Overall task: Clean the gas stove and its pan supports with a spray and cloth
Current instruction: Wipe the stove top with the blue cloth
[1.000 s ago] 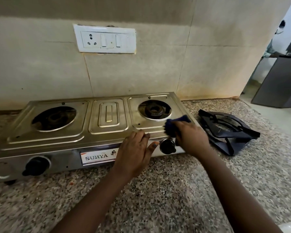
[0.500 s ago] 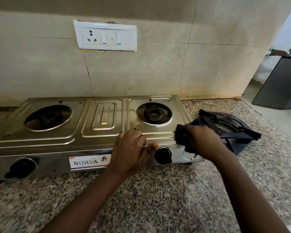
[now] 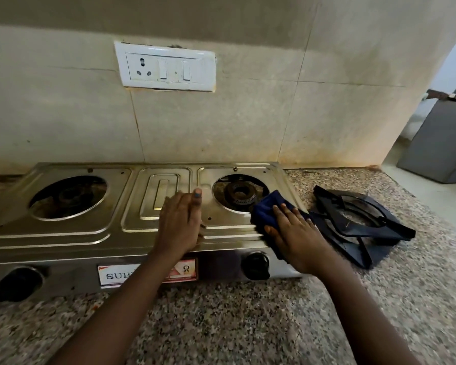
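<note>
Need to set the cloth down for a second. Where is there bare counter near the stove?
Bare counter runs along the front of the stove, though both forearms cross it. More lies in front of the pan supports, toward the right edge. Crowded: right of the stove, where the supports are stacked, and the stove top, under the left hand and right hand pressing the cloth.
</note>
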